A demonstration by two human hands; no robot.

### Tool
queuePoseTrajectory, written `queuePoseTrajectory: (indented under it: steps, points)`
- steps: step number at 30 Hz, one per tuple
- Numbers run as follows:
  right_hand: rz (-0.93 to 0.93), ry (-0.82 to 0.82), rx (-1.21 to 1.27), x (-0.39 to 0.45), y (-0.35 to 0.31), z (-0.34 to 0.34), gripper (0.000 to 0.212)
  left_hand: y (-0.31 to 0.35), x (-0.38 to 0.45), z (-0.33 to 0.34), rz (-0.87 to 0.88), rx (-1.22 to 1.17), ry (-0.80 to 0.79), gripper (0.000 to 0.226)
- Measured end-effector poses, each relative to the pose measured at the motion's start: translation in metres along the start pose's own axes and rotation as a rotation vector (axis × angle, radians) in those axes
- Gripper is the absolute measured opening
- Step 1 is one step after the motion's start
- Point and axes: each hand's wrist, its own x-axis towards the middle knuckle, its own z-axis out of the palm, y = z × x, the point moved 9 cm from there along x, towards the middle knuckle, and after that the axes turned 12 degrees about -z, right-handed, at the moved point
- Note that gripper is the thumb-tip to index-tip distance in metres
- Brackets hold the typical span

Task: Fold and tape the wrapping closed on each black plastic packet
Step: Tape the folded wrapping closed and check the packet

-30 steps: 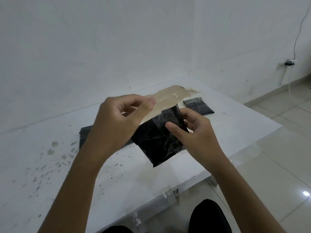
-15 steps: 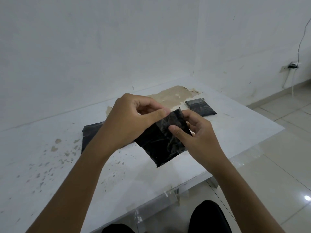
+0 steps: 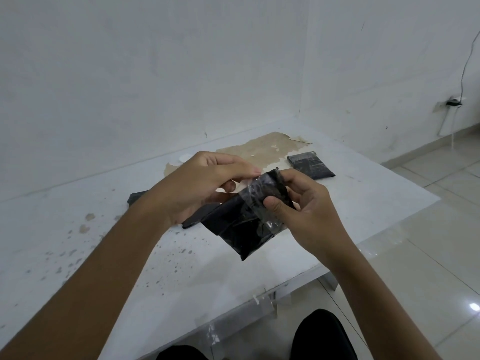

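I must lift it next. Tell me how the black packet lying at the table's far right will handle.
The far packet lies flat with squared edges, so it probably won't roll. Its glossy wrapping looks slippery. It looks thin, so it is likely light and may bend.

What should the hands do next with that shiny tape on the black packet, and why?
Probably press the tape flat. The clear tape lies over the held packet, but its top end looks lifted, pinched by the left hand. The right hand grips the packet with its thumb on the tape, so the left hand could lay that end down and rub it smooth.
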Motion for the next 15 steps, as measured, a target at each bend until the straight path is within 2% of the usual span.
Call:
queuePoseTrajectory:
  steps: [4, 9, 12, 15]
  points:
    - [-0.003, 0.009, -0.023, -0.001, 0.001, -0.001, 0.025, 0.0, -0.001, -0.004, 0.039, 0.087, 0.069, 0.013]
    - [0.02, 0.057, -0.033, -0.005, 0.004, -0.001, 0.017, 0.016, -0.014, -0.005, 0.217, 0.426, 0.305, 0.014]
    - [0.0, 0.077, -0.034, -0.004, 0.001, -0.003, 0.021, 0.015, -0.015, -0.004, 0.219, 0.357, 0.318, 0.014]
    - [-0.011, 0.078, -0.003, -0.003, -0.002, -0.004, 0.023, 0.01, -0.012, -0.001, 0.148, 0.214, 0.213, 0.014]
